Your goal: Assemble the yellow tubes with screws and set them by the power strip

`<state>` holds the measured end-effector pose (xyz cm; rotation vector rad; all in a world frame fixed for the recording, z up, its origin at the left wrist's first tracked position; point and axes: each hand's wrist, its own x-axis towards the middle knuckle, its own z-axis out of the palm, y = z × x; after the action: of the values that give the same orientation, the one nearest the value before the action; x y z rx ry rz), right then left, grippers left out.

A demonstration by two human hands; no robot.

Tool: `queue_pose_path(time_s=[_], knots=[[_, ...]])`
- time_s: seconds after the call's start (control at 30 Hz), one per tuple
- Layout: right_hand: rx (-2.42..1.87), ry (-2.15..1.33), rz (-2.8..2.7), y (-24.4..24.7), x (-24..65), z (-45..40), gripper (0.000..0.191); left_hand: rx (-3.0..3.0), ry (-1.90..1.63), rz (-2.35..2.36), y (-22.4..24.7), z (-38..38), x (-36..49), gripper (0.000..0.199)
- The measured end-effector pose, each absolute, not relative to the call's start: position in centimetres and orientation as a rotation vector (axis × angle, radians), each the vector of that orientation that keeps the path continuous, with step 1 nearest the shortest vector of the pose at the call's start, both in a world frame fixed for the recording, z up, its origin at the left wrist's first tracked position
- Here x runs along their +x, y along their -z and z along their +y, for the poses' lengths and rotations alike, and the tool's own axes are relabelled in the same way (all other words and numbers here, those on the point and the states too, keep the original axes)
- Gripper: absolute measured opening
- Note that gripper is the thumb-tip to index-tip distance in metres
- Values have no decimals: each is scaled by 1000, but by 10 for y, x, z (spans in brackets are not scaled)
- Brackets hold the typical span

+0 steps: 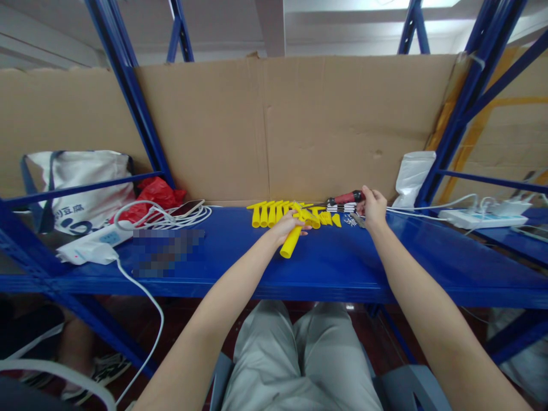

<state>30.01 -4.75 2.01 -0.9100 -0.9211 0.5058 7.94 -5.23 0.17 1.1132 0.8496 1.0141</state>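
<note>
My left hand [287, 227] is closed around a yellow tube-shaped plastic part [290, 242], whose open end points down toward the table's front edge. My right hand [373, 206] grips a screwdriver [346, 198] by its red and black handle. The screwdriver's thin shaft points left, toward the upper end of the yellow part; whether the tip touches it I cannot tell. Behind my left hand stands a row of similar yellow tubes [264, 217]. Small yellow pieces [326, 218] lie between my hands. Small metallic bits [351, 220] are scattered beside my right hand, near some black-and-white striped items [340, 208].
A cardboard sheet [299, 125] backs the blue table [240, 257]. On the left are a power strip [103, 237], coiled white cables [188, 217], a red bag [158, 194] and a white tote [85, 188]. Toward the right sit a white pouch [413, 177] and another power strip [482, 219].
</note>
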Motion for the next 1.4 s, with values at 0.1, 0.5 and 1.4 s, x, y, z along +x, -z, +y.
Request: queue_pose_path(time_s=[0.1, 0.5, 1.4], knots=[[-933, -499, -923, -20, 300, -47, 40, 1117, -1009, 848, -1, -51, 79, 70], [-976, -477, -914, -21, 300, -48, 35, 1118, -998, 871, 0, -51, 80, 68], [-932, -486, -902, -19, 304, -46, 42, 1058, -1029, 831, 1, -48, 79, 63]])
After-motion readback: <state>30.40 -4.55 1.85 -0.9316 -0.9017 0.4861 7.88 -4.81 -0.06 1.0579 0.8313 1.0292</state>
